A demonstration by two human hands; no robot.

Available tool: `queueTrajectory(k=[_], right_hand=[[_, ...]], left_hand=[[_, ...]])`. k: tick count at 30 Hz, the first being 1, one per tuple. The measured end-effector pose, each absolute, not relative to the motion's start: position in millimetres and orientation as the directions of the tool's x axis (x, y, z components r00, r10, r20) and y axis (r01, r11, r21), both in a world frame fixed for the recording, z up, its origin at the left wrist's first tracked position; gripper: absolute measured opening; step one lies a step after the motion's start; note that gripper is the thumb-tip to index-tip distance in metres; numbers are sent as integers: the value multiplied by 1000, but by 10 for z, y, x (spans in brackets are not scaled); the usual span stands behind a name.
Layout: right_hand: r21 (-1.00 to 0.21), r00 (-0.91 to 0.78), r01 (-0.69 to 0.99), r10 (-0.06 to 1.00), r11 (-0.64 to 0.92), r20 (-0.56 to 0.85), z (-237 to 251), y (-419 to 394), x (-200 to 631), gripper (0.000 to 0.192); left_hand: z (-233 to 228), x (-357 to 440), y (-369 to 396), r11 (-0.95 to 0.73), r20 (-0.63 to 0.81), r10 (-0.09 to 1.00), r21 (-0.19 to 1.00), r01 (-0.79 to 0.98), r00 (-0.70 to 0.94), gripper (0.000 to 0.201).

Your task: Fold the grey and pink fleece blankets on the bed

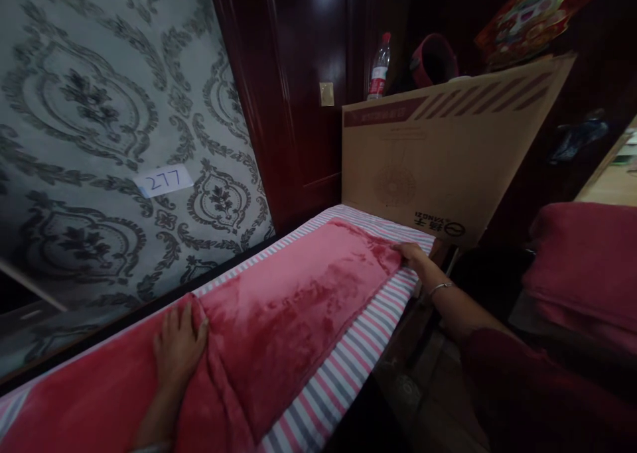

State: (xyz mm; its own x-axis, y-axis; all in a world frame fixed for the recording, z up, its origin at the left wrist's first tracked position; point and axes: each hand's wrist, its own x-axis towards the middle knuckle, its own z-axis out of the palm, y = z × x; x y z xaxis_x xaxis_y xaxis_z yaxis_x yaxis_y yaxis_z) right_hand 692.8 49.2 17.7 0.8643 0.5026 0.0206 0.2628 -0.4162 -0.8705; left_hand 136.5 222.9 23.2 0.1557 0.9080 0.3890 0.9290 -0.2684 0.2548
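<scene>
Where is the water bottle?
The water bottle stands upper middle in the head view, behind the cardboard box, beside a dark red wooden wall.

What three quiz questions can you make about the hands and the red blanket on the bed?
1. True or false: the left hand lies flat on the red blanket.
2. Where is the right hand? A) on the water bottle B) at the blanket's far corner C) on the cardboard box
3. What pattern has the sheet under the blanket?

Key: 1 true; 2 B; 3 stripes.
</scene>
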Motion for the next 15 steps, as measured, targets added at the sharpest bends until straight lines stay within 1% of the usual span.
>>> queueTrajectory(k=[2, 3, 4, 5, 6, 7, 8, 9, 11, 13, 15], right_hand=[[-904, 864, 235, 504, -358, 25, 261, 537, 6832, 26], [-915, 861, 234, 507, -330, 37, 322, 582, 6766, 27], [-923, 857, 246, 512, -296, 64, 395, 642, 6683, 32], [-927, 848, 268, 521, -262, 98, 475, 713, 6579, 40], [-928, 834, 294, 536, -229, 132, 556, 791, 6450, 46], [-923, 806, 335, 565, -190, 177, 629, 865, 6294, 49], [-907, 758, 396, 608, -140, 237, 687, 928, 6112, 48], [-882, 689, 464, 659, -83, 301, 724, 972, 5908, 46], [-763, 445, 639, 766, 91, 464, 712, 977, 5472, 45], [-646, 217, 729, 818, 226, 532, 589, 874, 5067, 50], [-585, 70, 757, 854, 292, 516, 392, 705, 4761, 55]], left_hand=[[309, 1427, 2244, -385, 411, 885, 379, 842, 220, 56], [360, 1489, 2246, -421, 387, 889, 475, 773, 246, 50], [416, 1574, 2243, -418, 332, 905, 594, 687, 264, 44], [471, 1680, 2233, -372, 254, 927, 722, 584, 276, 40], [521, 1802, 2217, -283, 154, 942, 841, 461, 298, 38], [562, 1936, 2198, -153, 40, 944, 932, 328, 327, 37], [591, 2075, 2180, -4, -73, 928, 979, 206, 366, 37], [607, 2213, 2164, 135, -170, 898, 984, 112, 407, 37], [600, 2468, 2148, 362, -330, 818, 932, 24, 471, 34], [552, 2675, 2156, 481, -403, 771, 876, -36, 494, 33], [484, 2830, 2181, 512, -403, 781, 850, -121, 477, 37]])
